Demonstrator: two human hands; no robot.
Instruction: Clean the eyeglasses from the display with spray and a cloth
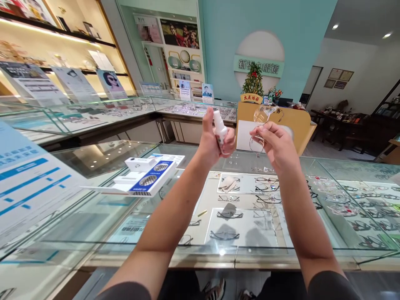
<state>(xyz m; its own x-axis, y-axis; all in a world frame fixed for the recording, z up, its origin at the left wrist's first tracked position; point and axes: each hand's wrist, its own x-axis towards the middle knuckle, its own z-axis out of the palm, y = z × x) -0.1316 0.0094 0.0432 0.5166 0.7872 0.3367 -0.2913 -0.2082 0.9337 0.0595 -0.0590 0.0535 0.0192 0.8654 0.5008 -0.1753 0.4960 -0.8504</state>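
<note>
My left hand (210,143) is wrapped round a small white spray bottle (220,127), held upright with a slight tilt above the glass counter. The thumb points up beside the nozzle. To its right, my right hand (276,146) pinches a pair of clear-rimmed eyeglasses (256,143) in the air, one lens hanging below the fingers and the other above. The bottle and the glasses are apart. Below both hands, a crumpled beige cloth (229,184) lies on the counter.
The glass display counter (200,166) spreads in front of me, with rows of eyeglass frames (229,215) under its top. A blue and white box (153,177) sits at left, near a large printed card (28,179). Beyond stands a yellow reception desk (303,133) with a potted plant (253,81).
</note>
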